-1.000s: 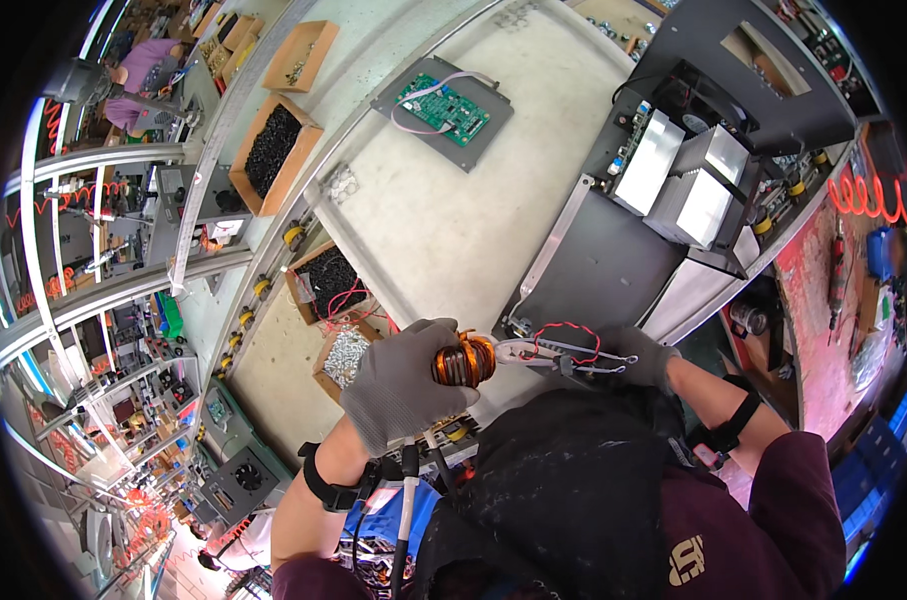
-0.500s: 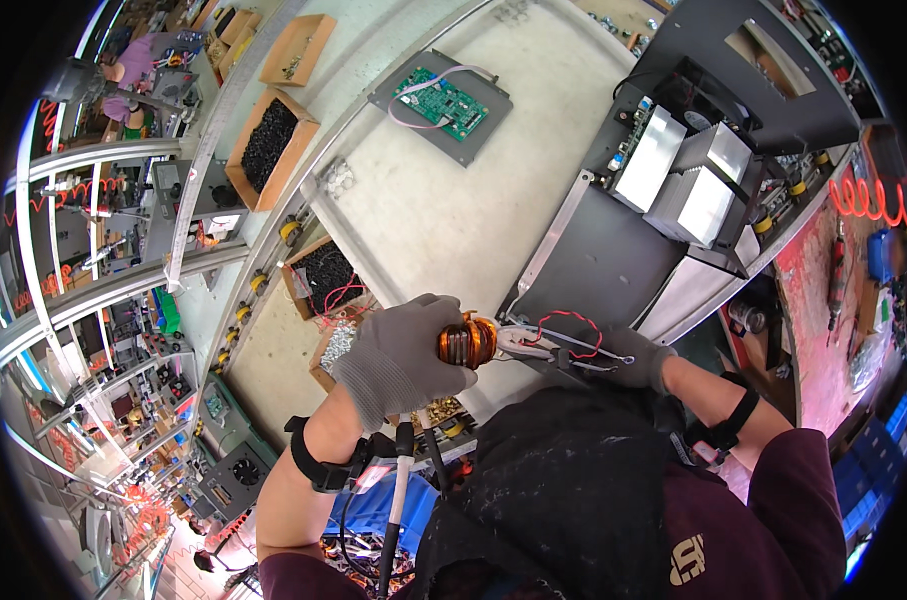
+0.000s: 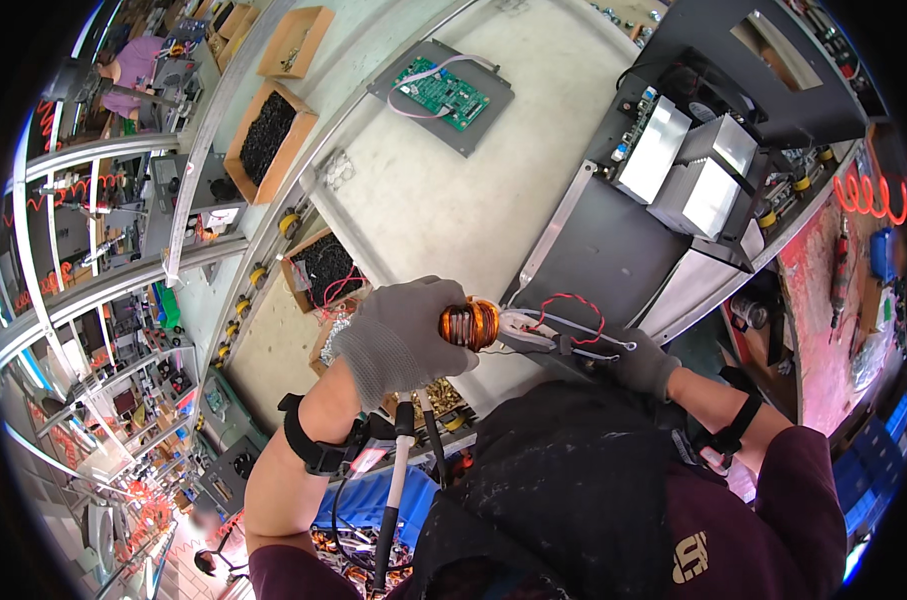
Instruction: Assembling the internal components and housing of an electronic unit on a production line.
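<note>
My left hand, in a grey knit glove, is closed round a copper-wound coil. Against the coil's right side sit the silver jaws of a pair of pliers. Its handles run toward my right hand, also gloved and closed, with the fingers partly hidden. Over the pliers loops a twisted red wire. Pale leads with ring ends stretch to the right from the coil. Whether the jaws grip a lead is too small to tell.
A dark metal chassis with silver heat sinks stands on the right. Farther back, a green circuit board lies on a grey plate upon the pale work tray. Cardboard boxes of small black parts line the left.
The coil and pliers have shifted and turned slightly. My right hand has moved a little, and the red loop now sits higher. Both hands keep their hold.
</note>
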The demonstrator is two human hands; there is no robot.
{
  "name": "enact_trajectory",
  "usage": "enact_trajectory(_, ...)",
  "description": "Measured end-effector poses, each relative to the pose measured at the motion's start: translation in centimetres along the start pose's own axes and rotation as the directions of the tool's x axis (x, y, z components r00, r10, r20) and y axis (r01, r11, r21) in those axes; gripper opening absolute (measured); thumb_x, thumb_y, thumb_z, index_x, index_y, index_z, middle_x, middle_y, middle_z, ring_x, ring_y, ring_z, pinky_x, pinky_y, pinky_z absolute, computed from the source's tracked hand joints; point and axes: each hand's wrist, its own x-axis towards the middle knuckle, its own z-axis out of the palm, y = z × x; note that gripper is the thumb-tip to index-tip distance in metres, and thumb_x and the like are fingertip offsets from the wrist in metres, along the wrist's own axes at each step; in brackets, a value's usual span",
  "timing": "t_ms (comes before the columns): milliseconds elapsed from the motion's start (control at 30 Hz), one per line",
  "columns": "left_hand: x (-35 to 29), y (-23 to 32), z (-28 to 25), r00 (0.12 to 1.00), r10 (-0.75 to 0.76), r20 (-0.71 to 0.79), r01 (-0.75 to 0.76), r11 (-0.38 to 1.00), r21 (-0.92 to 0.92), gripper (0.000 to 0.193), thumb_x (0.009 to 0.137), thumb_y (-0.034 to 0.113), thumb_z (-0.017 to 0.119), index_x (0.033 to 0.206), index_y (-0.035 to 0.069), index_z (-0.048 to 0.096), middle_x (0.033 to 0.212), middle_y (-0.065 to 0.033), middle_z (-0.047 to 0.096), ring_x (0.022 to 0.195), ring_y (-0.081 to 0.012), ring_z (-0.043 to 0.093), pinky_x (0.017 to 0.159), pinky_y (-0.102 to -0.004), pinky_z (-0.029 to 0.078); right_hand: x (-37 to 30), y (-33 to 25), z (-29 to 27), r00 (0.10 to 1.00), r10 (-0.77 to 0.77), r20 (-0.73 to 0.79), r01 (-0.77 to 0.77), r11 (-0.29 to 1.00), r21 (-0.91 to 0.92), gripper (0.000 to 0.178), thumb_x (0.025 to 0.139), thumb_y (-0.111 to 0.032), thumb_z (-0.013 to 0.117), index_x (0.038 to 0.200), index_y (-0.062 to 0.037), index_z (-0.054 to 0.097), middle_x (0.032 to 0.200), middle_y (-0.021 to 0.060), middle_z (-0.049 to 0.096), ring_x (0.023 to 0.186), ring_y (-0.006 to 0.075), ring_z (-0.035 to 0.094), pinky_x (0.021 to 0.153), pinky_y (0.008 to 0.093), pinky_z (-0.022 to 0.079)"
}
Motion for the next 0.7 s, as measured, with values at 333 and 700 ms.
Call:
enact_trajectory(333,-0.2,-0.5,0.3,1.000,-0.016,-0.019,0.016,1.000,-0.020,0.043,0.063,0.030,0.070,0.097,0.006,0.063,0.093,-0.0120,0.063,0.087,-0.0315,0.063,0.077,-0.0378,0.049,0.1,0.4,-0.1,0.911,0.382,0.152,-0.408,0.794,0.451,0.030,0.080,-0.002,0.059,0.110,-0.0059,0.062,0.087,0.0155,0.067,0.075,0.0250,0.064,0.070,0.0357,0.049)
enact_trajectory(700,0.0,0.2,0.0,1.000,0.005,-0.004,-0.005,0.999,0.041,0.044,0.061,0.028,0.077,0.095,0.004,0.062,0.087,-0.0114,0.063,0.079,-0.0292,0.064,0.072,-0.0353,0.049,-0.3,2.5,1.9,0.879,0.395,0.269,-0.463,0.843,0.274,0.028,0.085,-0.021,0.061,0.108,-0.0062,0.062,0.087,0.0143,0.066,0.075,0.0239,0.064,0.068,0.0343,0.050)
